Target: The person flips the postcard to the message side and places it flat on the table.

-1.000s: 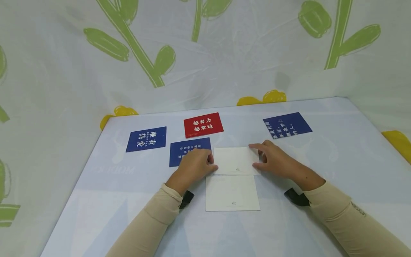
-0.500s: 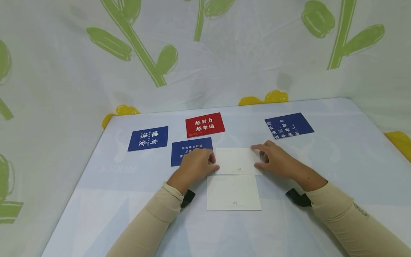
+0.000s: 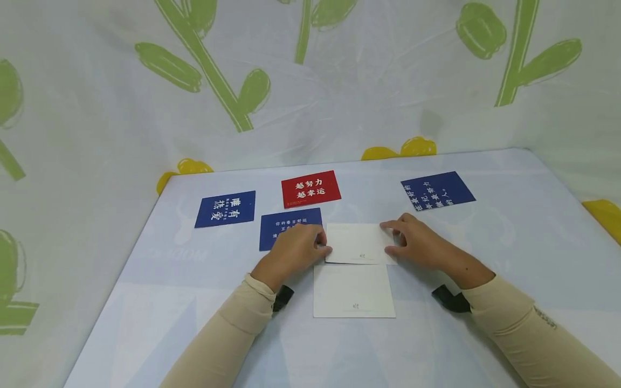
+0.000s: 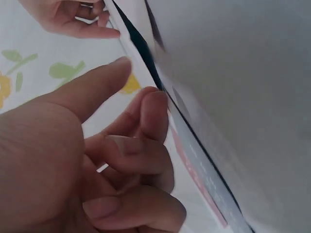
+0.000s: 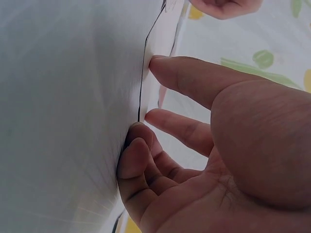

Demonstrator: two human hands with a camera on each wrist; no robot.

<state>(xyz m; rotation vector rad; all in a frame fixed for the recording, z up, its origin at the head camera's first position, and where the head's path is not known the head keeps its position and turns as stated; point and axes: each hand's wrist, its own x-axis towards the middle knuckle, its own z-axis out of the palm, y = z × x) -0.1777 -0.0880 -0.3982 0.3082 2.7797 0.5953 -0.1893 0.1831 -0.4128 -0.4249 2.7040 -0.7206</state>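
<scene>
On the table (image 3: 170, 258), a red card (image 3: 311, 189) with upright white lettering lies near the far edge, slightly left of its middle, and a partly hidden blue card (image 3: 276, 229) lies just in front of it. Two more blue cards bear sideways white lettering, one (image 3: 225, 209) towards the far left corner, the other (image 3: 438, 191) towards the far right. Behind the far edge hangs a white backdrop (image 3: 368, 81) with green stems (image 3: 199, 54), leaves (image 3: 167, 66) and yellow shapes (image 3: 418, 146).

Left grip (image 4: 73, 131) at thin white card (image 4: 139, 63), right grip (image 4: 65, 19) beyond
</scene>
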